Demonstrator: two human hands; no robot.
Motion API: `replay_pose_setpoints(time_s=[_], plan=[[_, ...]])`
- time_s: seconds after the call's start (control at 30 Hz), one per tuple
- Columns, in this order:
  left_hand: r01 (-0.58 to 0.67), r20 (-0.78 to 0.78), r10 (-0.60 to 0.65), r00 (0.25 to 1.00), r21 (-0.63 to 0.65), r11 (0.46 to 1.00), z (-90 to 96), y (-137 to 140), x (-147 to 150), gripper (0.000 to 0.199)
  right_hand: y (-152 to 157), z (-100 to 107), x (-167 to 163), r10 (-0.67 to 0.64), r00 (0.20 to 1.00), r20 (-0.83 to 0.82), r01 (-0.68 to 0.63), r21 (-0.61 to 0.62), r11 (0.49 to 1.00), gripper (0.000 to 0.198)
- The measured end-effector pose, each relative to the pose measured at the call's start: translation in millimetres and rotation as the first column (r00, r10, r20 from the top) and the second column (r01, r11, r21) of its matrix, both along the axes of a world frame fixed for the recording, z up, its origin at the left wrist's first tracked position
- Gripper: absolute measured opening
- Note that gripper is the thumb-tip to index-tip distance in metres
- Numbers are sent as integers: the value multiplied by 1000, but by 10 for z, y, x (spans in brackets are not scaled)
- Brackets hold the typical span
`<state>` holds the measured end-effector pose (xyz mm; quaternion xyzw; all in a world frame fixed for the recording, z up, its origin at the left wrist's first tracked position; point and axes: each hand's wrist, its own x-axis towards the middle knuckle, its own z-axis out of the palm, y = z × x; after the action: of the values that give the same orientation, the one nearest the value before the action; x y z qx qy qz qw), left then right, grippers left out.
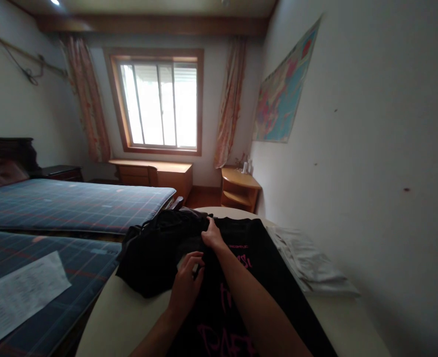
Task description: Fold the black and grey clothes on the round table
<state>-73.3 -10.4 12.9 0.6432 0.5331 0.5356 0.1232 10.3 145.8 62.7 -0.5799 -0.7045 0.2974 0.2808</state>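
A black T-shirt (274, 277) with pink lettering lies spread out in front of me on a pale round table (122, 317). At its upper left edge, my right hand (212, 234) is closed on the dark fabric. Nearer to me, my left hand (188, 277) hovers over or rests on the shirt's left side, fingers bent and the thumb apart, with nothing visible in it. A heap of black clothing (150, 255) lies just left of both hands. Its border with the shirt is hard to make out in the dim light.
White folded cloth (308, 260) lies at the table's right, beside the wall. On the left are mattresses (74, 201) with plaid covers, one bearing a printed paper sheet (26, 300). A desk (174, 171) and a corner shelf (239, 181) stand under the window.
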Motion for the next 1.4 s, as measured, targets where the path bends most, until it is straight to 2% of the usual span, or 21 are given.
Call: replay_pose_setpoints(time_s=[0.07, 0.2, 0.37, 0.5, 0.67, 0.73, 0.83, 0.97, 1.1, 1.23, 1.4], plan=[[30, 38, -29, 999, -23, 999, 10, -26, 41, 10, -13, -36, 36, 16, 998, -64, -14, 39, 999, 81], [85, 119, -77, 990, -61, 994, 28, -69, 112, 9, -16, -131, 64, 43, 989, -144, -31, 84, 996, 65], [155, 198, -132, 971, -106, 982, 87, -115, 183, 5, 42, -181, 117, 142, 970, -199, -115, 142, 983, 80], [210, 246, -179, 953, -106, 972, 133, -143, 279, 8, 115, -156, 266, 189, 955, -231, -150, 176, 973, 85], [274, 289, -234, 928, -106, 956, 107, -153, 392, 7, 151, -232, 482, 247, 888, -388, -221, 111, 969, 88], [274, 283, -234, 930, -111, 955, 83, -143, 408, 8, 155, -289, 539, 219, 860, -460, -206, 80, 975, 90], [292, 258, -256, 931, -109, 950, 72, -118, 438, 9, 180, -329, 617, 174, 858, -484, -160, 71, 985, 91], [365, 216, -333, 918, -130, 922, 84, -112, 571, 14, 267, -292, 795, 164, 928, -335, -112, 169, 979, 88], [421, 143, -400, 905, -167, 892, 19, -170, 735, 37, 332, -336, 1082, 106, 981, -164, -71, 209, 975, 89], [314, -99, -342, 934, -226, 922, -102, -208, 779, 45, 257, -480, 1375, 44, 998, -39, -36, 181, 983, 83], [245, -337, -344, 876, -304, 921, -156, -191, 765, 48, 84, -532, 1591, 38, 993, 111, -60, 205, 977, 54]])
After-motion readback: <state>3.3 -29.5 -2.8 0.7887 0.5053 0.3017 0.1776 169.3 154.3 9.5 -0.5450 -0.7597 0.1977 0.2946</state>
